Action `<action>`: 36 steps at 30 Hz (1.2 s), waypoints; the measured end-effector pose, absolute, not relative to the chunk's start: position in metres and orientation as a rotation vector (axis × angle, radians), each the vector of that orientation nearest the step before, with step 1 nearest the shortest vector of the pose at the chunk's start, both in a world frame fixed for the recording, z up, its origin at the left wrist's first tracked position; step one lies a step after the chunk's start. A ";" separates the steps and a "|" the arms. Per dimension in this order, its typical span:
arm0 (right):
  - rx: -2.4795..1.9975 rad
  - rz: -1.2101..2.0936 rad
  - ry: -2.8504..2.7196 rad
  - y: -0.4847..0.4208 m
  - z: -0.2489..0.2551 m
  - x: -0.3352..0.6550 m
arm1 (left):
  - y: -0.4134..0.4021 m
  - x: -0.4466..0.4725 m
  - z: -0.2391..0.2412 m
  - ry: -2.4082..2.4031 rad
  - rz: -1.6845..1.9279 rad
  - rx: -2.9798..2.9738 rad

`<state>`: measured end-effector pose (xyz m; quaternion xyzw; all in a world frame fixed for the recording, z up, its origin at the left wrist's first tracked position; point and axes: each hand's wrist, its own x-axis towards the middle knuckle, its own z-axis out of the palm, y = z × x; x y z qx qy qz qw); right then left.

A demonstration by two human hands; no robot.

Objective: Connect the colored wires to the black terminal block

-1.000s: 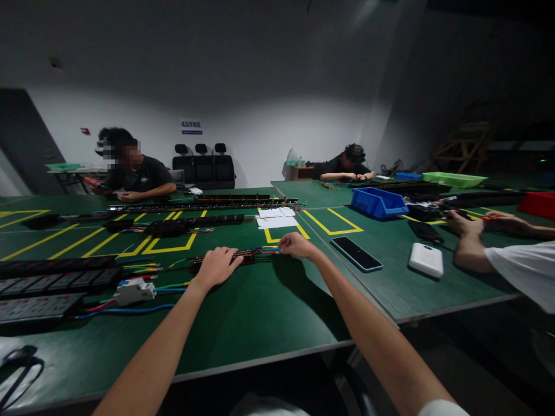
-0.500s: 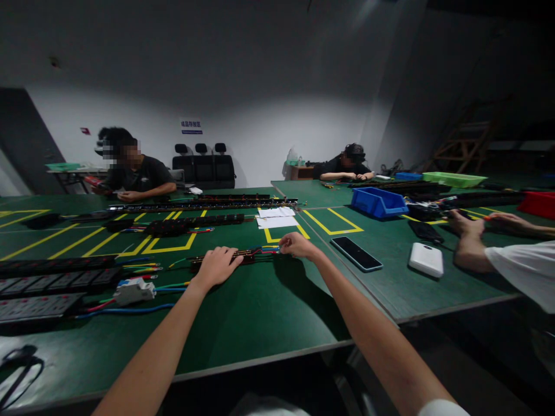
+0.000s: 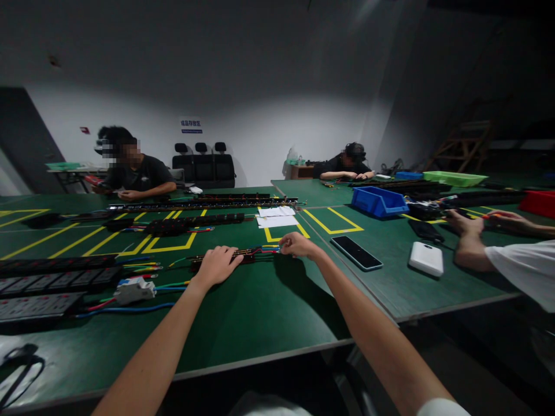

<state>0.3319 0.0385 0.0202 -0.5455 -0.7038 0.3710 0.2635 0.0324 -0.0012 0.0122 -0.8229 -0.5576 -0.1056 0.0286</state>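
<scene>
A slim dark strip with coloured wires (image 3: 254,252) lies across the green table in front of me. My left hand (image 3: 218,266) is over its middle, the fingers draped on the far side and the thumb on the near side. Most of the strip under that palm is hidden. To the right, my right hand (image 3: 297,245) pinches the ends of the thin wires (image 3: 273,249), which are blue, yellow and red; the fingertips cover the very tips. Left of the strip, a grey-white breaker-like block (image 3: 135,290) sits with green, blue and red wires attached.
Black socket strips (image 3: 43,306) lie at the left. Behind my hands are more dark strips (image 3: 173,224) and white papers (image 3: 276,216). To the right are a phone (image 3: 356,252), a white power bank (image 3: 426,259), a blue bin (image 3: 379,202) and a co-worker's hands (image 3: 470,224).
My right hand has shifted very slightly to the right at the wire ends. My left hand stays on the strip.
</scene>
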 end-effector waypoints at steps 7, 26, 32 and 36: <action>-1.464 0.968 -1.918 0.047 0.009 0.334 | -0.001 0.033 0.011 -1.691 -0.298 -2.492; -1.482 0.760 -2.018 0.044 0.015 0.335 | -0.002 0.033 0.013 -1.705 -0.313 -2.525; -1.477 0.774 -2.034 0.045 0.015 0.336 | -0.001 0.033 0.012 -1.686 -0.319 -2.515; -1.504 0.768 -2.029 0.047 0.013 0.335 | -0.002 0.033 0.012 -1.676 -0.308 -2.498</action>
